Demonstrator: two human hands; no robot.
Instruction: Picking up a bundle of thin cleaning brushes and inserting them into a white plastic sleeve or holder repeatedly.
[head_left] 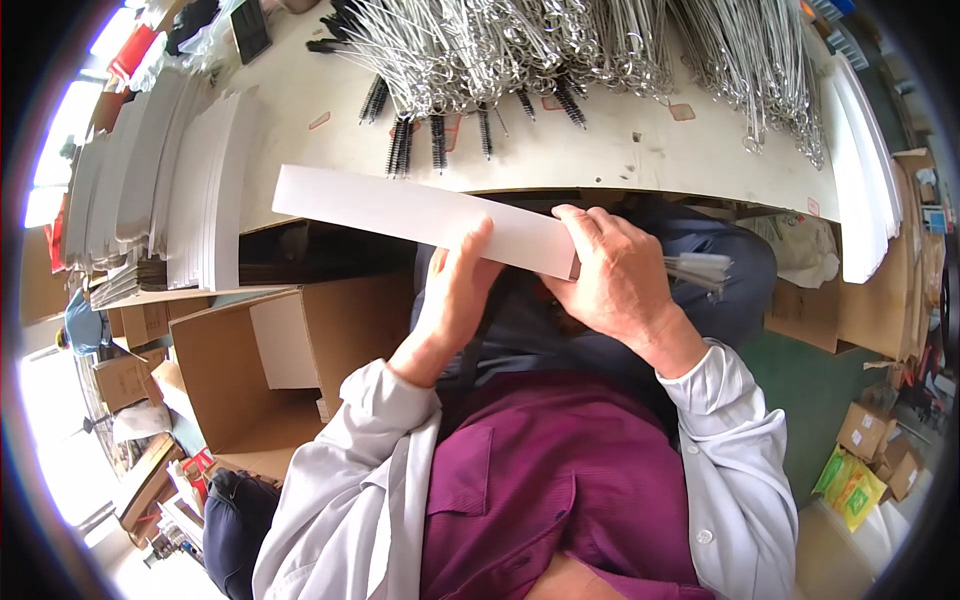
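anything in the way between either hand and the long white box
Nothing visible: the left hand has its thumb directly on the long white box, and the right hand grips its right end.

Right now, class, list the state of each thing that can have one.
Left hand: closed on the white carton
Right hand: gripping the carton's right end
White carton: held in both hands
Wire-handled brushes: heaped on the table
Cardboard box: open
Pale overshirt: unbuttoned
Flat white pieces: stacked
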